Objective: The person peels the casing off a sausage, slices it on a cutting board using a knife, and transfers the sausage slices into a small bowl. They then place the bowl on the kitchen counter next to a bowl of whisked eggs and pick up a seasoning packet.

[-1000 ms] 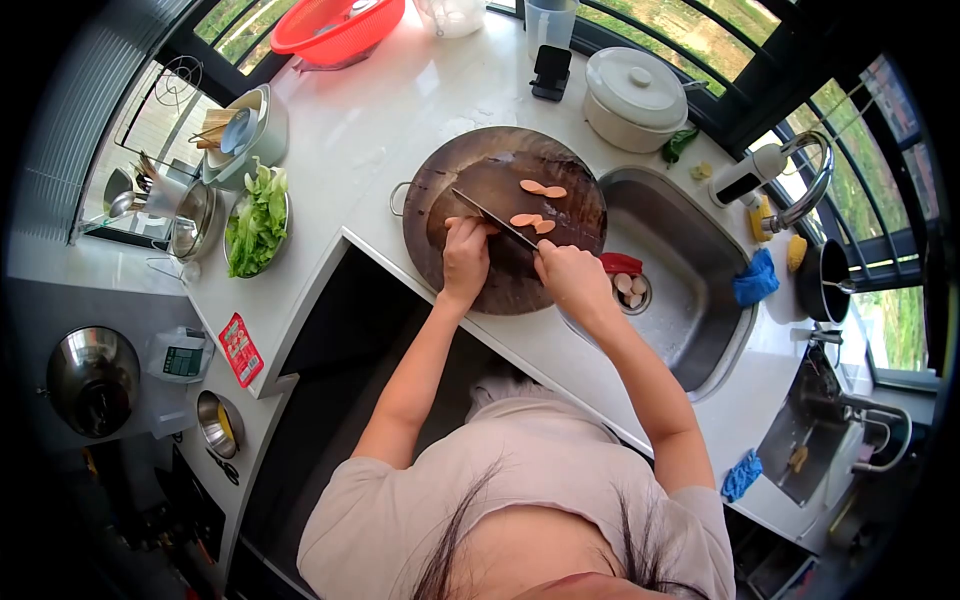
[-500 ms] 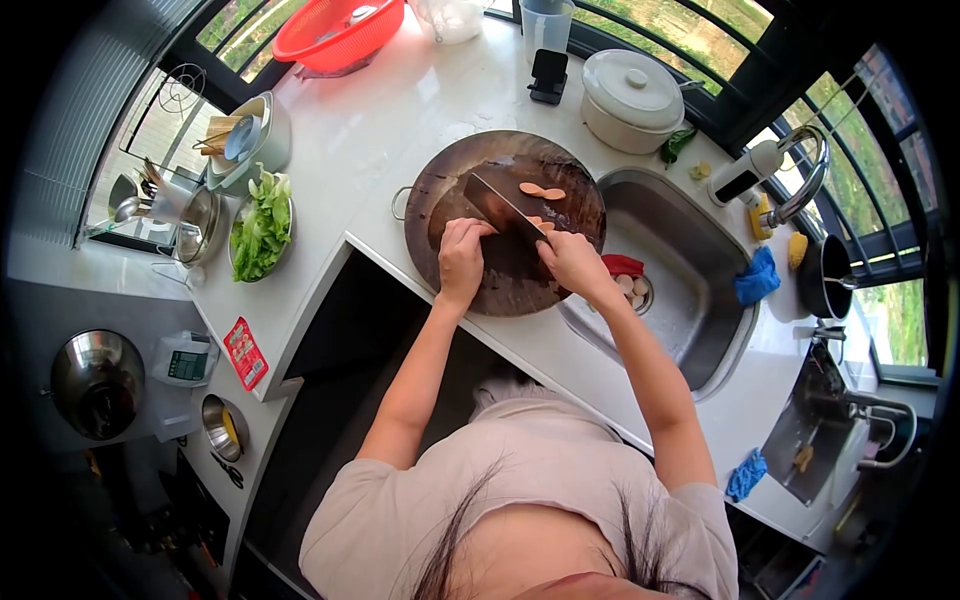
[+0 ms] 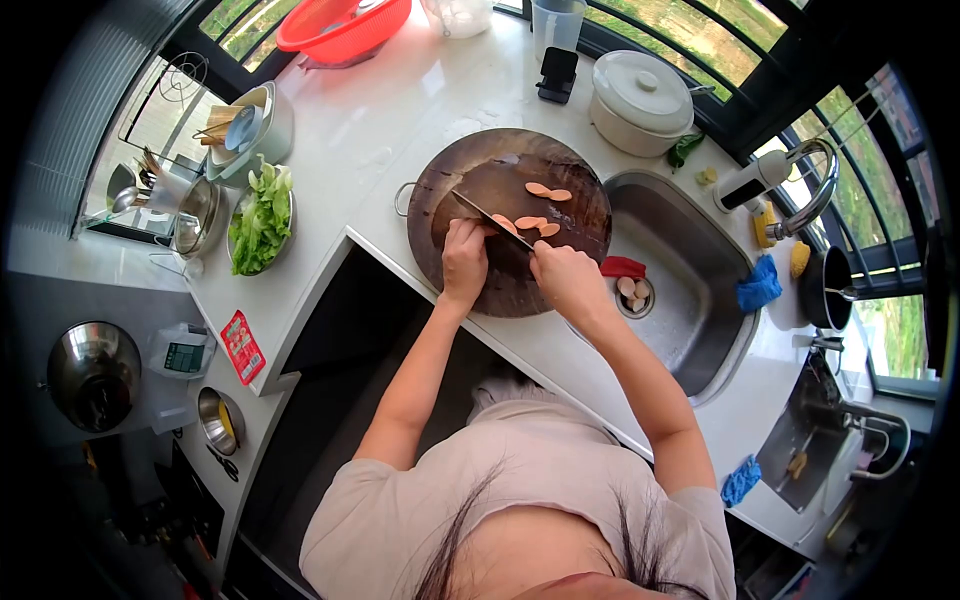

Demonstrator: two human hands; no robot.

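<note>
A round dark wooden cutting board [image 3: 440, 260] lies on the counter in front of me. My right hand [image 3: 568, 283] is closed around the handle of a cleaver [image 3: 490, 219], its blade slanting up to the left across the board. To the left of the blade, my left hand [image 3: 465, 262] has its fingers curled and pressed down on a piece of sausage, mostly hidden beneath them. Several pink sausage slices [image 3: 530, 222] lie by the blade's far side. Farther back on the board rest more slices [image 3: 548, 191].
Right of the board is a steel sink [image 3: 690, 330] with round pale pieces at its drain. A white lidded pot [image 3: 640, 100] and a phone stand [image 3: 557, 75] stand behind. At left are a bowl of lettuce [image 3: 262, 225] and a red packet [image 3: 243, 347]. A red basket [image 3: 345, 35] sits far back.
The cleaver has come down and shifted left, its blade now lying at a lower slant. More slices show beside it. My left hand has moved slightly, staying beside the blade.
</note>
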